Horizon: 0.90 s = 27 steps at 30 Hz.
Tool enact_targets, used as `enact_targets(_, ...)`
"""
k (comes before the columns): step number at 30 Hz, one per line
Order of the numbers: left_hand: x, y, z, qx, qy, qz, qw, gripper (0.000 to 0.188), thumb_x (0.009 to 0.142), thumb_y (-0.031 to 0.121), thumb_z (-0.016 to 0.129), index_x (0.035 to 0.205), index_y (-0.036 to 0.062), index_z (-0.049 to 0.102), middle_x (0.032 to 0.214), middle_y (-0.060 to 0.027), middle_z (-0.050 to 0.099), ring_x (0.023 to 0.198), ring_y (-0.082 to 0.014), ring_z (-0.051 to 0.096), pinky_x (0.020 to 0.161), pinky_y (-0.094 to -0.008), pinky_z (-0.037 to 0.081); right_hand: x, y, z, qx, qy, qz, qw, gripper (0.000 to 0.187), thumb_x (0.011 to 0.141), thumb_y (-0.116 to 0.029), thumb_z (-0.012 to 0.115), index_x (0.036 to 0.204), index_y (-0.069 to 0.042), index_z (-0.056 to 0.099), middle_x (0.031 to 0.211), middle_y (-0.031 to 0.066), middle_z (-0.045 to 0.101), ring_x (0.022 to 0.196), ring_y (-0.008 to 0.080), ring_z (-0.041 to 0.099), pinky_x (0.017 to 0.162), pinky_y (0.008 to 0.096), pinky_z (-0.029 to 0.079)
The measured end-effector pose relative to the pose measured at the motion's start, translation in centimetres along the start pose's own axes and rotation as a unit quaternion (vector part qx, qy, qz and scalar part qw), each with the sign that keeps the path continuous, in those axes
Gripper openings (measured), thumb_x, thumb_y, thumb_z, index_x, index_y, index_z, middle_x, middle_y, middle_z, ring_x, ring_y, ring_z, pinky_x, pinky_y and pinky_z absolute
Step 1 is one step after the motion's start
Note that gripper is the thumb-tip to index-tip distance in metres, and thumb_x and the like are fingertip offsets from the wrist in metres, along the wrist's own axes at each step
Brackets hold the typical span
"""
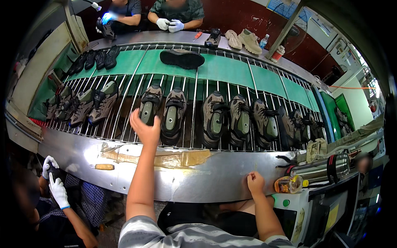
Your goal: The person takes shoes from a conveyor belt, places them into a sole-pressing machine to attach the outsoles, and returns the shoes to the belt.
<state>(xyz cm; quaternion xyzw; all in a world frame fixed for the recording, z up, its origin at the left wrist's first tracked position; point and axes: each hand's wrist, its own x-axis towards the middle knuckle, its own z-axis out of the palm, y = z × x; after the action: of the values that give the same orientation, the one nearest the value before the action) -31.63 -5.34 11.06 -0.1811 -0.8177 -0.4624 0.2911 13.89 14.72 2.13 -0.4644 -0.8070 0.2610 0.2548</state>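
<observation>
One shoe stands beside the left fingers.

Front-row grey-brown shoes: roughly 12, ends crowded; beige shoes: 2; bottles: 2; steel flask: 1.

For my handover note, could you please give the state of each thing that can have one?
Left hand: open, fingers spread
Right hand: fingers curled in
Shoe by left hand: green insert inside
Belt shoe: tipped, sole showing
Amber bottle: on its side, capped
Clear bottle: upright
Steel cylinder: lying down
</observation>
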Motion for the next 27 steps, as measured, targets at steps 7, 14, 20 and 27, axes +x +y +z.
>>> enact_targets(7, 8.3, 14.3, 18.7, -0.336, -0.144, -0.127, 0.922, 0.073, 0.074, 0.025, 0.071, 0.134, -0.0009, 0.039, 0.125, -0.0225, 0.049, 0.115, -0.0362, 0.05, 0.099, -0.0434, 0.04, 1.1, -0.6, 0.5, -0.054, 0.046, -0.02, 0.997, 0.002, 0.072, -0.009, 0.063, 0.072, -0.006, 0.062, 0.057, 0.0091, 0.055, 0.05, 0.0261, 0.055, 0.051, 0.0352, 0.045)
enact_targets(14, 12.4, 7.4, 41.2, -0.23, -0.15, -0.445, 0.852, 0.114, 0.065, 0.044, 0.081, 0.144, -0.0064, 0.017, 0.143, -0.0294, 0.037, 0.131, -0.0403, 0.041, 0.109, -0.0437, 0.033, 1.7, 0.6, 0.9, -0.045, 0.042, 0.014, 0.998, 0.003, 0.067, -0.007, 0.064, 0.07, -0.006, 0.063, 0.055, 0.0095, 0.055, 0.048, 0.0255, 0.056, 0.049, 0.0333, 0.045)
enact_targets(20, 17.1, -1.9, 50.2, -0.225, -0.082, -0.512, 0.825, 0.138, 0.057, 0.056, 0.085, 0.15, 0.0018, -0.001, 0.152, -0.026, 0.026, 0.136, -0.0409, 0.034, 0.112, -0.0463, 0.028, 2.6, 0.0, 0.9, -0.055, 0.009, 0.017, 0.998, 0.002, 0.068, -0.006, 0.063, 0.07, -0.005, 0.064, 0.057, 0.01, 0.057, 0.047, 0.0242, 0.056, 0.047, 0.0326, 0.046)
enact_targets(27, 17.9, 4.2, 52.1, -0.138, -0.131, -0.531, 0.826, 0.147, 0.055, 0.046, 0.087, 0.15, 0.0084, -0.019, 0.159, -0.0213, 0.002, 0.142, -0.0388, 0.021, 0.112, -0.0524, 0.024, 4.7, -1.8, 0.3, -0.071, -0.027, 0.01, 0.997, 0.005, 0.073, -0.001, 0.064, 0.078, -0.003, 0.065, 0.062, 0.0124, 0.058, 0.051, 0.0289, 0.056, 0.05, 0.0366, 0.048)
